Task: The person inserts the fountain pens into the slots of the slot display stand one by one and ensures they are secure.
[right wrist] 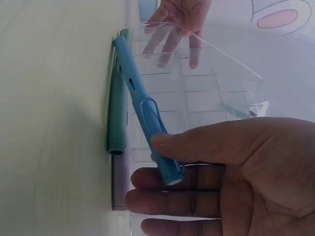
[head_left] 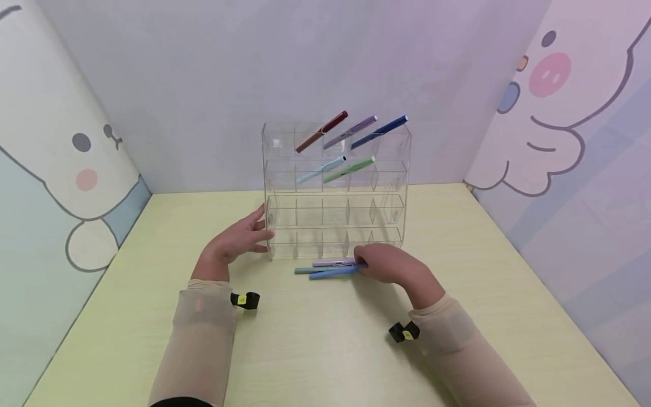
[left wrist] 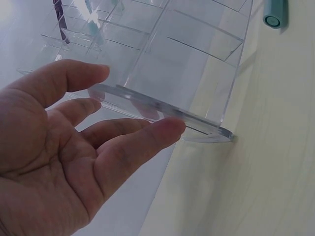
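Note:
A clear acrylic pen rack [head_left: 309, 249] with tiers of small compartments stands on the table. My left hand [head_left: 241, 237] touches its left side edge, fingers spread and loosely extended. In front of the rack, my right hand [head_left: 389, 263] pinches one end of a blue pen [right wrist: 142, 105] between thumb and fingers. The blue pen slants across a grey-green pen [right wrist: 117, 108], its far end near the table. Beside them lies a light purple pen [head_left: 328, 263], close to the rack's base.
In the top tier lean a dark red pen [head_left: 322, 132], a purple pen [head_left: 351, 132] and a dark blue pen [head_left: 380, 131]. The tier below holds a light blue pen [head_left: 321, 169] and a green pen [head_left: 349, 169]. Cartoon-printed walls enclose the table [head_left: 315, 350].

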